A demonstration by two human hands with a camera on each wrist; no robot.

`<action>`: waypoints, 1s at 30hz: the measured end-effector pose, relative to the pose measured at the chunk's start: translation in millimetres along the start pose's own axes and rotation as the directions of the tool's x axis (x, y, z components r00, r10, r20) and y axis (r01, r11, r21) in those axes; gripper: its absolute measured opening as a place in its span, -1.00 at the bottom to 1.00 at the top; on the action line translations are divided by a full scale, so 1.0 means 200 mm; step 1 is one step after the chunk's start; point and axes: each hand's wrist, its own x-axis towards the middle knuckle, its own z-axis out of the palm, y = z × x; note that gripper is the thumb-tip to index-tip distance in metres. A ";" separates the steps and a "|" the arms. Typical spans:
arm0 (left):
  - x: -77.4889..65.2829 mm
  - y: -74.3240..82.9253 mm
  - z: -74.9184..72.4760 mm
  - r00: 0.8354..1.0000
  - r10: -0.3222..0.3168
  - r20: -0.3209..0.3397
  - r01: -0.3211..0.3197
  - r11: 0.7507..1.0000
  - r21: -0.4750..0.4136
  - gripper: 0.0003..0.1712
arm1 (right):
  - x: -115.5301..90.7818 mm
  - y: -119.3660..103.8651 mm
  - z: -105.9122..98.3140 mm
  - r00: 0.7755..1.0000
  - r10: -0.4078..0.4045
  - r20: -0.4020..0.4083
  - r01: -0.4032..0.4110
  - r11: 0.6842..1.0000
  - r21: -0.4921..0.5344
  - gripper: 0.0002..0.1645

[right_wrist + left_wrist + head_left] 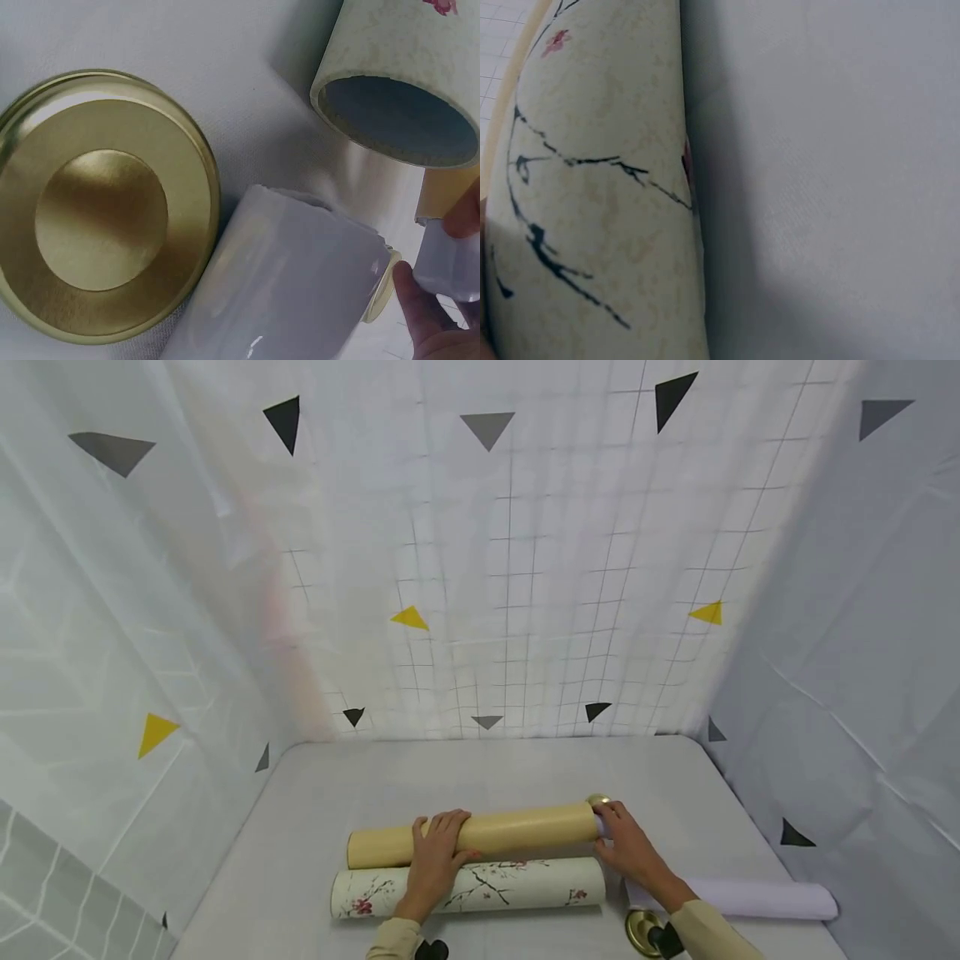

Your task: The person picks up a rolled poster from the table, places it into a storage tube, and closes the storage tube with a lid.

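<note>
A yellow cardboard tube (525,828) lies crosswise on the table. My left hand (437,858) grips it left of its middle, fingers over the top and thumb along the near side. From the tube's right end sticks a short length of a pale lavender roll (444,259), which my right hand (632,853) pinches between thumb and fingers. Nearer to me, under my left wrist, lies a cream tube with blossom branches (517,885); its open, hollow end shows in the right wrist view. The rest of the lavender roll is hidden inside the yellow tube.
A thicker lavender tube (757,898) lies on the right under my right forearm. A gold round lid (101,217) is beside its left end; another gold lid (597,799) lies behind the yellow tube's right end. White sheeting (487,568) with triangles encloses the table.
</note>
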 end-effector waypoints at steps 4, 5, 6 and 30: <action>0.00 0.00 0.00 1.000 -0.005 0.000 0.005 1.000 0.013 -0.23 | 0.01 0.00 0.01 0.997 -0.062 -0.050 0.062 0.998 0.000 -0.38; 0.00 -0.01 0.01 1.000 -0.002 -0.004 0.002 1.000 0.017 -0.23 | 0.01 0.00 0.01 0.996 -0.072 -0.059 0.072 0.997 0.003 -0.38; 0.00 -0.01 0.01 1.000 0.001 -0.008 -0.001 1.000 0.021 -0.23 | 0.01 0.00 0.01 0.995 -0.076 -0.065 0.077 0.997 0.003 -0.39; 0.01 0.01 0.00 1.000 -0.014 -0.003 0.014 1.000 0.001 -0.24 | 0.03 -0.03 0.00 0.991 0.063 0.121 -0.082 0.985 0.154 -0.43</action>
